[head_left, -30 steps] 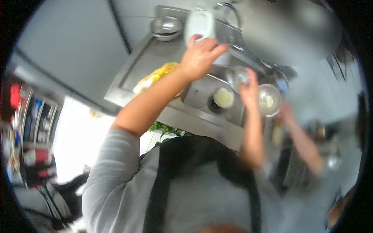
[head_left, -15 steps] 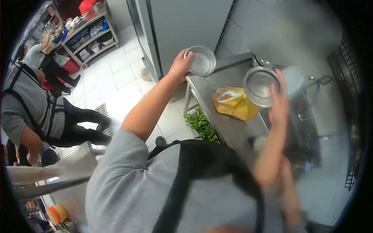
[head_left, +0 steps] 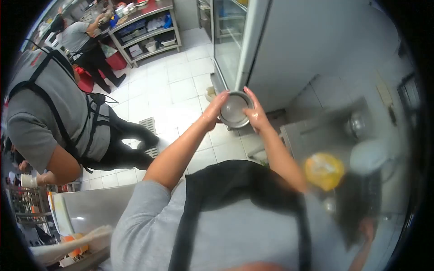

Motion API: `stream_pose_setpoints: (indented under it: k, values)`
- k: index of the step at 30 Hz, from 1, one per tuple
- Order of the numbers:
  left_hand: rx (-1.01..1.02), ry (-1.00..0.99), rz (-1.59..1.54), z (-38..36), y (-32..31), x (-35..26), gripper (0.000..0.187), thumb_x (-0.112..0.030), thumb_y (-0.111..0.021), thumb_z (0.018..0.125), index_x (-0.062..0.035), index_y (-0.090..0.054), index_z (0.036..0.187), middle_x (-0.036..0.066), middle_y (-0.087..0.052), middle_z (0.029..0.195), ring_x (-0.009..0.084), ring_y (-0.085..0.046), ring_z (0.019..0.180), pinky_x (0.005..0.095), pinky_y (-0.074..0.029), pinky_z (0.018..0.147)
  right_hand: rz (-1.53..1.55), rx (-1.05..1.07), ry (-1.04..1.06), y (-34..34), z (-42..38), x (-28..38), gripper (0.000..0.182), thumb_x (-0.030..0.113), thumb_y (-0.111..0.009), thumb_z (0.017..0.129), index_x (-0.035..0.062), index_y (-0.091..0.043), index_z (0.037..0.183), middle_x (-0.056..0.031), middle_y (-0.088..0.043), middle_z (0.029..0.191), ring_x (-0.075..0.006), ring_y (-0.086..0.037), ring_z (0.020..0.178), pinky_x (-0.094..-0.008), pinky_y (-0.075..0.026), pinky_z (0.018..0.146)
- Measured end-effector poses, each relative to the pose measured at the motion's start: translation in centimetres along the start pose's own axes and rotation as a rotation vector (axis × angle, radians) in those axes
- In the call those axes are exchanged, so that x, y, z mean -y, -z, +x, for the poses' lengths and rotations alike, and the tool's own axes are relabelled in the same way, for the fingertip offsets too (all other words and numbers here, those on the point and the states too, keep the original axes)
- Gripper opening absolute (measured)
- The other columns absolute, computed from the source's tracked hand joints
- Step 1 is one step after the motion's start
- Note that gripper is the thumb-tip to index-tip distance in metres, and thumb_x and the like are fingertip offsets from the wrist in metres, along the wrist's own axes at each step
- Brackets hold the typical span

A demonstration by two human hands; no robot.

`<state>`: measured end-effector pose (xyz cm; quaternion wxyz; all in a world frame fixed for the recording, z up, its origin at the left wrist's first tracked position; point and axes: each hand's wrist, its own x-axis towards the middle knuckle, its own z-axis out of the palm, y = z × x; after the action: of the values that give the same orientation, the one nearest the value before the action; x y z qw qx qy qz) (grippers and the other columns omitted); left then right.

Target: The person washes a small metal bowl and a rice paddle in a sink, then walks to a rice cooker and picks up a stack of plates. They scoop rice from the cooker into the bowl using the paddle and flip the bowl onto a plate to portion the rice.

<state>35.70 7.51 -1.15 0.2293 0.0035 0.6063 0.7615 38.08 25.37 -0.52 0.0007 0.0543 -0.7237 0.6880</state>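
Note:
Between both hands is a round, shallow metal bowl (head_left: 234, 110), its inside facing up toward me. My left hand (head_left: 212, 113) grips the rim on the left, thumb along the edge. From the right side my right hand (head_left: 257, 118) closes on it, with the thumb over the rim and the fingers reaching round the far side. Only one rim stands out clearly; a second bowl may be nested with it, but I cannot tell. Both hands look wet, and they hold the bowl out over the tiled floor.
At right is a steel counter (head_left: 303, 140) with a yellow bag (head_left: 324, 171) and a white container (head_left: 368, 156). Another person's hand (head_left: 368, 228) shows lower right. A glass-door fridge (head_left: 230, 45) stands ahead. A co-worker (head_left: 58, 108) stands at left, another person (head_left: 79, 38) farther off.
My two hands, each holding a metal bowl before, have come together at one spot. The right hand has moved left, away from the counter, and the view has turned left.

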Motion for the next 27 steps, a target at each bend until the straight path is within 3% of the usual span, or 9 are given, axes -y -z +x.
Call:
stream_pose_setpoints:
  k: [1, 2, 5, 7, 9, 13, 16, 18, 27]
  values:
    - [0.006, -0.065, 0.028, 0.7, 1.3, 0.5, 0.057, -0.039, -0.058, 0.083, -0.0155, -0.041, 0.131, 0.010, -0.050, 0.123, 0.0279, -0.053, 0.105, 0.0426, -0.047, 0.080, 0.008, 0.052, -0.019, -0.9, 0.8, -0.3, 0.067, -0.006, -0.051, 0.076, 0.0142, -0.034, 0.138, -0.0113, -0.033, 0.138, -0.0212, -0.028, 0.129, -0.0296, -0.022, 0.105]
    - [-0.069, -0.070, 0.056, 1.9, 2.7, 1.3, 0.053, -0.016, -0.061, 0.077, -0.0104, -0.045, 0.127, 0.012, -0.055, 0.116, 0.0245, -0.057, 0.099, 0.0337, -0.048, 0.079, 0.035, 0.063, -0.054, -1.7, 1.7, -0.9, 0.064, -0.002, -0.052, 0.078, 0.0134, -0.034, 0.137, -0.0116, -0.034, 0.138, -0.0211, -0.031, 0.127, -0.0290, -0.025, 0.103]
    - [-0.168, -0.139, 0.231, 3.1, 5.8, -0.2, 0.061, 0.008, -0.045, 0.062, -0.0004, -0.046, 0.122, 0.013, -0.054, 0.113, 0.0219, -0.053, 0.104, 0.0319, -0.044, 0.087, 0.144, 0.098, -0.151, -4.2, 5.4, -1.7, 0.057, 0.010, -0.056, 0.083, 0.0115, -0.036, 0.136, -0.0117, -0.038, 0.135, -0.0206, -0.037, 0.124, -0.0285, -0.030, 0.100]
    - [-0.144, -0.108, 0.283, 3.8, 7.8, -2.6, 0.059, 0.007, -0.046, 0.064, -0.0022, -0.048, 0.122, 0.012, -0.055, 0.113, 0.0217, -0.054, 0.104, 0.0312, -0.044, 0.086, 0.252, 0.121, -0.225, -5.2, 8.3, -1.3, 0.053, 0.019, -0.057, 0.086, 0.0110, -0.038, 0.134, -0.0112, -0.043, 0.131, -0.0200, -0.040, 0.121, -0.0298, -0.032, 0.099]
    - [-0.103, 0.006, 0.179, 5.8, 10.3, -3.7, 0.054, 0.007, -0.049, 0.068, -0.0051, -0.050, 0.121, 0.011, -0.055, 0.113, 0.0201, -0.054, 0.102, 0.0296, -0.044, 0.087, -0.012, 0.238, -0.042, -6.5, 13.0, -3.8, 0.050, 0.022, -0.055, 0.088, 0.0120, -0.039, 0.134, -0.0116, -0.047, 0.127, -0.0197, -0.044, 0.117, -0.0311, -0.034, 0.097]
    - [-0.357, -0.156, 0.249, 9.9, 14.8, -6.5, 0.047, 0.007, -0.050, 0.072, -0.0047, -0.051, 0.117, 0.009, -0.055, 0.112, 0.0185, -0.053, 0.102, 0.0292, -0.044, 0.086, -0.163, 0.145, 0.264, -11.4, 21.5, -4.3, 0.046, 0.029, -0.055, 0.088, 0.0131, -0.045, 0.130, -0.0112, -0.056, 0.116, -0.0180, -0.053, 0.105, -0.0322, -0.040, 0.091]
    - [-0.484, -0.446, 0.153, 12.8, 20.2, -8.2, 0.047, 0.006, -0.051, 0.075, -0.0043, -0.047, 0.121, 0.010, -0.054, 0.112, 0.0180, -0.050, 0.104, 0.0291, -0.042, 0.088, -0.019, 0.194, 0.141, -15.1, 27.9, -1.9, 0.047, 0.032, -0.059, 0.085, 0.0124, -0.049, 0.127, -0.0106, -0.060, 0.106, -0.0174, -0.055, 0.099, -0.0313, -0.041, 0.089]
    - [-0.475, -0.415, -0.004, 13.7, 23.5, -9.3, 0.046, -0.001, -0.054, 0.080, -0.0054, -0.043, 0.124, 0.009, -0.051, 0.116, 0.0169, -0.049, 0.104, 0.0279, -0.039, 0.090, -0.039, 0.317, 0.141, -18.2, 33.0, -2.1, 0.048, 0.032, -0.060, 0.084, 0.0126, -0.050, 0.127, -0.0110, -0.061, 0.104, -0.0175, -0.055, 0.096, -0.0302, -0.041, 0.089]
    - [-0.495, -0.191, -0.306, 21.7, 41.0, -17.4, 0.048, -0.035, -0.055, 0.088, -0.0142, -0.038, 0.127, 0.010, -0.048, 0.116, 0.0220, -0.052, 0.101, 0.0357, -0.051, 0.068, -0.335, 0.459, 0.307, -32.7, 50.8, -2.8, 0.030, 0.009, -0.054, 0.082, 0.0078, -0.058, 0.111, -0.0115, -0.062, 0.105, -0.0217, -0.062, 0.087, -0.0326, -0.048, 0.077]
